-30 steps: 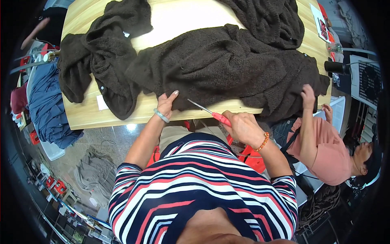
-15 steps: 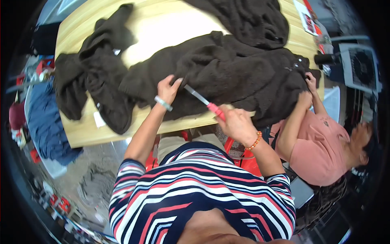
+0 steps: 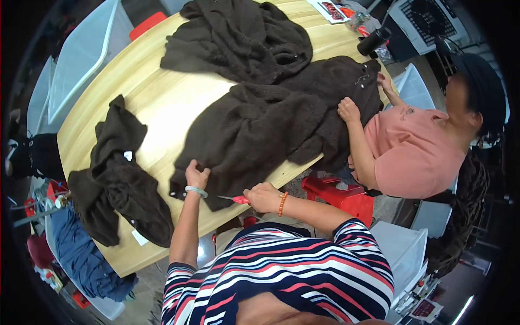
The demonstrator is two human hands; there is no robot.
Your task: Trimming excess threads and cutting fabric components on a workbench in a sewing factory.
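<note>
A dark brown knit garment (image 3: 254, 130) lies stretched along the table's near side. My left hand (image 3: 197, 175) is closed on its left part, thumb and fingers pinching the cloth. Just to the right, my right hand (image 3: 263, 197) grips a red-handled tool with a slim metal blade (image 3: 240, 199), which points left along the garment's near edge. Whether the blade touches the cloth, I cannot tell. A co-worker in a pink shirt (image 3: 417, 157) has both hands at the garment's right end.
Another brown garment (image 3: 122, 184) lies at the table's left, and one more (image 3: 238, 40) at the back. A black cylinder (image 3: 374, 41) stands by the right edge. Bins flank the wooden table (image 3: 157, 103), one holding blue cloth (image 3: 81, 249). A red stool (image 3: 341, 197) stands below.
My view has swung, so the table appears turned and shifted. My right hand has brought the tool lower and closer to my left hand, its blade now pointing left.
</note>
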